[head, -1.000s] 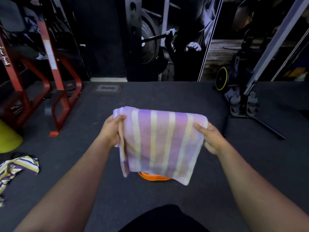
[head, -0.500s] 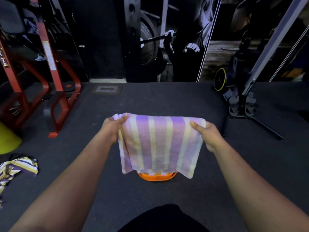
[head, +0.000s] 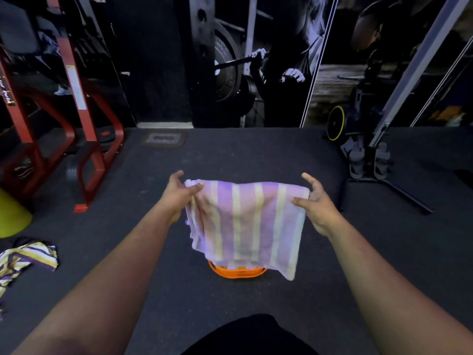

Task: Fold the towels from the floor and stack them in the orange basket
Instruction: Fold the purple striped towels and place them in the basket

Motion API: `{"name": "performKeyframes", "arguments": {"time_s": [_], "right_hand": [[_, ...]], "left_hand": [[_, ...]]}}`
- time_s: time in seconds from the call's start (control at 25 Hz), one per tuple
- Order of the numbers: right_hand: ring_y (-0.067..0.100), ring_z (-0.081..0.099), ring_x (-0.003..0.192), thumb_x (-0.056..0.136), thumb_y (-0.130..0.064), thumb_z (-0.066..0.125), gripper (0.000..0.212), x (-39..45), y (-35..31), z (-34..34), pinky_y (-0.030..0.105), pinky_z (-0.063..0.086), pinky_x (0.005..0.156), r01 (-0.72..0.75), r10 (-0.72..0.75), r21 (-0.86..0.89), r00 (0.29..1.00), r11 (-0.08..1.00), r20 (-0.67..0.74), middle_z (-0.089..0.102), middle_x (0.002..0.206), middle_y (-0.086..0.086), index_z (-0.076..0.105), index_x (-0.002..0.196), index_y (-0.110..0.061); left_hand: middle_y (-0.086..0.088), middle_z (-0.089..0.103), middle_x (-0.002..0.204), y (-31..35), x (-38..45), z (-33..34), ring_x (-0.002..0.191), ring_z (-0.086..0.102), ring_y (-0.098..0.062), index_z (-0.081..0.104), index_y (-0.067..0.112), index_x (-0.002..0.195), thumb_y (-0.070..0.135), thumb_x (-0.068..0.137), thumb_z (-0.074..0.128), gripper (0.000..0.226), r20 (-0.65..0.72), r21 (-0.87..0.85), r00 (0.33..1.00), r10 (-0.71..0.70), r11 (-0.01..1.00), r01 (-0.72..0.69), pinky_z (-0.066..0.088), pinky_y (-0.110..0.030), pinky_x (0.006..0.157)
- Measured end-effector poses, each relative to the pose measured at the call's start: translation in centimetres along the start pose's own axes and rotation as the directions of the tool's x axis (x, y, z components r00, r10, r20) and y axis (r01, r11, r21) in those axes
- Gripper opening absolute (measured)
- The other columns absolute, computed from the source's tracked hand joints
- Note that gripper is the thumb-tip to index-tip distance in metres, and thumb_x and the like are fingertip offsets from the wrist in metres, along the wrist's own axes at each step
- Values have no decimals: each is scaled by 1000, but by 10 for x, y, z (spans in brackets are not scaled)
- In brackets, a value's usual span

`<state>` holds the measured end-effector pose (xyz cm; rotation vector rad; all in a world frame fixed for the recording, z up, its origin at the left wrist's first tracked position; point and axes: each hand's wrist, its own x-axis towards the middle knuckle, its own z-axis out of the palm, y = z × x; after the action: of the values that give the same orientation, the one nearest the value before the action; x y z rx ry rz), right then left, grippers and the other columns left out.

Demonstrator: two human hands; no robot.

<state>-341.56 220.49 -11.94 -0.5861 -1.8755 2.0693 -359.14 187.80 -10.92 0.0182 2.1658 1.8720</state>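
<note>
A folded purple towel with pale yellow stripes (head: pixel 245 224) hangs just above the orange basket (head: pixel 238 273) and hides most of it; only the basket's near rim shows. My left hand (head: pixel 179 194) is at the towel's top left corner, thumb lying on the cloth and forefinger lifted clear. At the top right corner my right hand (head: pixel 316 201) has its fingers spread, with the thumb touching the front of the towel. Another striped towel (head: pixel 25 260), crumpled, lies on the floor at the far left.
Dark rubber floor (head: pixel 256 155) lies all around the basket. A red steel rack (head: pixel 84 139) stands at the left, with a yellow-green object (head: pixel 10 216) beside it. At the right is a machine base with a black leg (head: pixel 399 190). A printed wall closes off the back.
Both hands have moved down and away from me, bringing the towel lower over the basket. Their fingers have loosened from a firm pinch to a spread, straightened pose.
</note>
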Motion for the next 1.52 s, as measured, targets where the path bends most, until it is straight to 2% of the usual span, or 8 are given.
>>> {"name": "performKeyframes", "arguments": {"time_s": [0.12,0.36,0.48,0.6,0.84,1.04,1.32,1.52], "right_hand": [[24,65,109,81,15,71,68,1,-3,-12,37,56,93,78,-97,-180,990,981,-101,65,123,12,53,139,-17],[10,69,81,79,-12,81,26,-4,-15,-18,34,57,73,142,-255,-557,958,819,-132,75,92,-7,74,95,-32],[-1,59,65,78,-24,80,12,-9,-25,-17,28,48,63,170,-313,-623,941,763,-127,71,83,-10,72,81,-32],[-2,59,79,82,-16,79,22,-12,-38,-16,28,50,73,330,-378,-264,913,906,-155,64,99,-5,66,91,-31],[20,71,109,82,-12,81,38,-22,-10,10,44,58,96,134,-114,-181,987,974,117,76,116,3,70,118,-12],[24,74,98,93,-18,70,19,-11,-5,29,36,61,80,-19,36,176,995,984,-94,77,107,8,71,112,-17],[19,66,90,98,-35,65,32,-10,13,55,33,52,73,-110,52,-298,980,948,-194,69,114,8,58,119,-12],[19,72,98,94,-6,69,65,-13,31,72,34,61,75,-211,211,8,977,977,-39,69,119,3,39,144,-35]], "left_hand": [[-14,62,133,13,2,-10,118,62,-25,45,13,149,3,85,79,73,86,230,980,177,954,-193,51,-35,100],[-2,69,117,32,-2,-14,117,59,-30,68,26,121,50,96,60,35,116,880,930,349,397,-259,43,-49,94],[-2,55,126,32,2,-15,128,45,-29,67,23,123,55,95,59,43,-5,768,934,358,599,-225,36,-52,104],[0,67,108,38,-5,-16,106,63,-21,71,17,110,50,88,66,40,-3,125,946,325,938,-322,49,-41,95],[-17,73,110,102,-4,-11,99,72,-28,69,8,109,49,89,74,45,56,-476,959,277,852,-218,59,-45,86],[-6,74,123,4,-42,-46,113,71,-23,67,22,125,29,78,88,52,324,3,938,118,992,-126,61,-35,83],[-16,71,120,-20,-11,-55,104,71,-28,60,5,126,19,92,73,39,-74,-221,991,-115,970,96,58,-42,88],[-3,49,145,-39,4,-79,113,64,-21,19,17,161,21,89,80,95,7,-278,980,-200,941,194,55,-41,96]]}}
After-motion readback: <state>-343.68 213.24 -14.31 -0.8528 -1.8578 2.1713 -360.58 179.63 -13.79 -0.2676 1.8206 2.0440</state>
